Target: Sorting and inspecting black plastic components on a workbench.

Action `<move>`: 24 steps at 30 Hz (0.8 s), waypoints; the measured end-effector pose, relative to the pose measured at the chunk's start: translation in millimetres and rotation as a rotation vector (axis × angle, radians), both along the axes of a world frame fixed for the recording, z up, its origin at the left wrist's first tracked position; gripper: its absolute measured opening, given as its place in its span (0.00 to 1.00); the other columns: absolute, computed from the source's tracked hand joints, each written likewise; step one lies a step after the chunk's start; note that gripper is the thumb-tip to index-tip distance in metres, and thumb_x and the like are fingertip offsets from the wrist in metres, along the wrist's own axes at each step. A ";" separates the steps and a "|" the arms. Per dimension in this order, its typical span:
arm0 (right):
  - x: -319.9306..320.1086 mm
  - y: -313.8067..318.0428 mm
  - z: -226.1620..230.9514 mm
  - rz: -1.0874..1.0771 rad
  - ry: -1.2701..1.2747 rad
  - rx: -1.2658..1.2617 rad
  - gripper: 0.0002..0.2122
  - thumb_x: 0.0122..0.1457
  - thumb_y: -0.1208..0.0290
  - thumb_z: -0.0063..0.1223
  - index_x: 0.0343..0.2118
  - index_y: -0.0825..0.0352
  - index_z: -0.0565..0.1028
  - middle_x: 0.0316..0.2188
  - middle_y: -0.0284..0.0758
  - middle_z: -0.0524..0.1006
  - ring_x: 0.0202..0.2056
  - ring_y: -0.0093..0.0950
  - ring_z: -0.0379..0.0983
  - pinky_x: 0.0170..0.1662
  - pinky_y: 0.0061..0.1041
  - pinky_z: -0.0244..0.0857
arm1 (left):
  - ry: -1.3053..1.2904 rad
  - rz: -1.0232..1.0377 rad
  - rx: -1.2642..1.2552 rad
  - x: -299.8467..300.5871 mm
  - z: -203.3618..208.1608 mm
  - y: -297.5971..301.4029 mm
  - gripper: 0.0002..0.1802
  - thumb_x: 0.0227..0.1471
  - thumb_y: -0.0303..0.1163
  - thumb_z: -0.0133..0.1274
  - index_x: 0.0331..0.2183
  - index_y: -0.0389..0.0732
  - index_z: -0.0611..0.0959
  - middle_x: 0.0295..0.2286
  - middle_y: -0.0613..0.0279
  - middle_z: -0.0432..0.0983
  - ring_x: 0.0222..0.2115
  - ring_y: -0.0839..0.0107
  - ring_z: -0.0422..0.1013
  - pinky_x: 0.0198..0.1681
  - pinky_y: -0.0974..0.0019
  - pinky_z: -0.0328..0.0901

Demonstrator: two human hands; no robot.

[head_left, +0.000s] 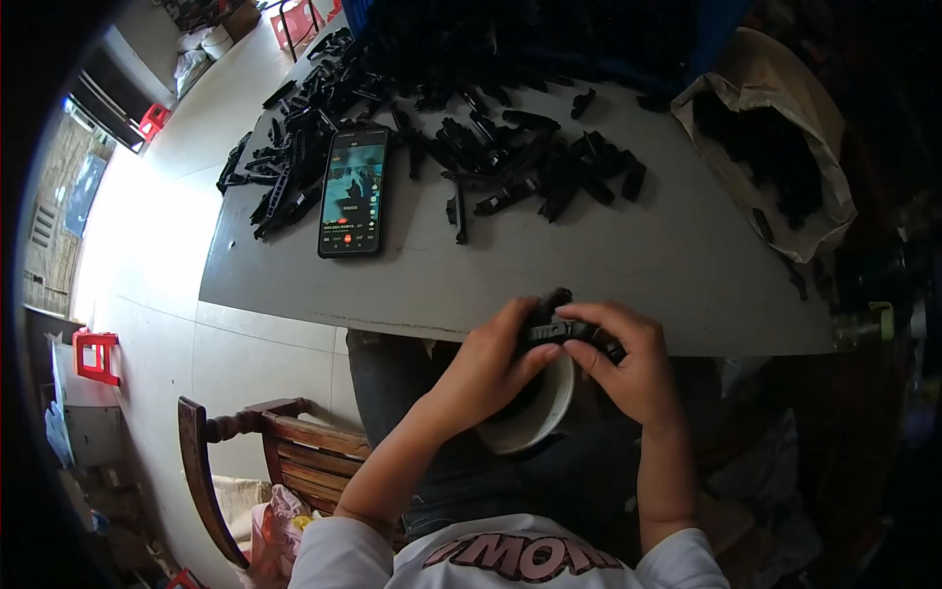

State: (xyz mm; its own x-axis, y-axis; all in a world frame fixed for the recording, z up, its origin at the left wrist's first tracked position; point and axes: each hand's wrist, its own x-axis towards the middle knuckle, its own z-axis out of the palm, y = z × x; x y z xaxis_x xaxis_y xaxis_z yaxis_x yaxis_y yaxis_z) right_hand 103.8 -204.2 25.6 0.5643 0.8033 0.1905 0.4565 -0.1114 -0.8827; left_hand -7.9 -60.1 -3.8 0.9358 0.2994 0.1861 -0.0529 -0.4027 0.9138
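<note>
Over the near edge of the table, my left hand (494, 355) and my right hand (628, 358) both grip a black plastic part (554, 332) between thumbs and fingers. It is long and narrow, with ridges along its side, and a dark end sticks up past my left fingers. The fingers cover much of it, so its exact kind cannot be made out. Below my hands, a pale round bowl (546, 424) sits at my lap. Many similar black parts (520, 157) lie heaped on the table beyond my hands.
A lit phone (353, 194) lies on the grey table (608, 265), left of centre. An open sack (834, 187) of black pieces stands at the right, and a blue crate (721, 39) of black parts at the back. A wooden chair (314, 442) is at the lower left, red stools (95, 357) beyond.
</note>
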 end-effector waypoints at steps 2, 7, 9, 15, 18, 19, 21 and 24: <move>-0.2 -1.4 1.9 -0.007 0.006 -0.021 0.12 0.48 0.78 0.57 0.38 0.71 0.73 0.26 0.32 0.74 0.22 0.16 0.69 0.24 0.15 0.62 | 0.116 -0.059 -0.056 0.4 2.7 -1.2 0.21 0.49 0.28 0.50 0.46 0.33 0.66 0.33 0.44 0.72 0.35 0.51 0.70 0.39 0.64 0.63; -7.9 5.4 0.6 -0.106 0.029 -0.013 0.16 0.45 0.76 0.62 0.37 0.70 0.71 0.23 0.31 0.73 0.22 0.15 0.69 0.24 0.14 0.62 | 0.033 -0.124 -0.071 -4.1 4.7 1.9 0.22 0.48 0.28 0.52 0.45 0.33 0.67 0.32 0.43 0.72 0.35 0.45 0.69 0.36 0.58 0.64; -2.7 3.9 -9.5 -0.025 0.099 0.023 0.17 0.44 0.74 0.64 0.37 0.69 0.70 0.20 0.28 0.72 0.21 0.15 0.68 0.24 0.15 0.62 | -0.021 -0.149 -0.054 -6.8 6.5 2.1 0.22 0.47 0.27 0.52 0.45 0.33 0.68 0.31 0.44 0.72 0.34 0.46 0.69 0.35 0.58 0.64; -23.4 -4.5 -32.0 0.020 0.452 -0.089 0.15 0.45 0.72 0.64 0.34 0.68 0.71 0.28 0.28 0.72 0.30 0.17 0.69 0.35 0.17 0.64 | 0.170 -0.157 -0.111 -27.8 -1.9 6.5 0.20 0.44 0.26 0.54 0.42 0.34 0.74 0.34 0.47 0.73 0.34 0.52 0.71 0.36 0.62 0.65; -17.6 -6.1 -45.3 0.130 0.343 -0.072 0.13 0.49 0.72 0.60 0.37 0.68 0.72 0.32 0.29 0.72 0.36 0.18 0.69 0.39 0.20 0.65 | 0.087 -0.219 0.172 -30.6 -3.9 32.5 0.16 0.46 0.29 0.50 0.40 0.37 0.76 0.36 0.51 0.73 0.38 0.54 0.70 0.42 0.59 0.64; -8.1 -2.8 -42.8 0.091 0.343 -0.049 0.13 0.51 0.73 0.58 0.39 0.67 0.72 0.34 0.30 0.73 0.38 0.20 0.69 0.39 0.21 0.65 | 0.063 -0.100 0.247 -22.9 -4.0 40.7 0.16 0.46 0.27 0.49 0.41 0.37 0.76 0.37 0.52 0.73 0.40 0.54 0.69 0.44 0.59 0.63; 11.8 17.8 -36.5 -0.034 0.168 -0.031 0.13 0.53 0.75 0.52 0.43 0.66 0.72 0.39 0.32 0.72 0.42 0.23 0.69 0.40 0.21 0.66 | -0.014 0.133 0.485 -1.6 -3.3 58.5 0.18 0.44 0.23 0.46 0.41 0.38 0.76 0.41 0.54 0.72 0.44 0.56 0.66 0.48 0.60 0.60; 56.6 57.8 -53.0 -0.203 -0.437 -0.016 0.13 0.55 0.79 0.47 0.44 0.67 0.71 0.45 0.35 0.70 0.45 0.31 0.69 0.42 0.26 0.67 | -0.062 0.260 0.803 30.8 -11.5 87.5 0.20 0.42 0.19 0.45 0.41 0.39 0.77 0.44 0.57 0.69 0.46 0.58 0.64 0.50 0.60 0.58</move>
State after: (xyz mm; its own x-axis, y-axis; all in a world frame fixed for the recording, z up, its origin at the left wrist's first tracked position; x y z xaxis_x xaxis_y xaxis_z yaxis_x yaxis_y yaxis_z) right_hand 160.3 -146.4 -27.4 0.5801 0.6899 0.4330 0.7518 -0.2489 -0.6106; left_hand 22.9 27.4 -15.3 0.8363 0.2587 0.4834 0.0904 -0.9347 0.3438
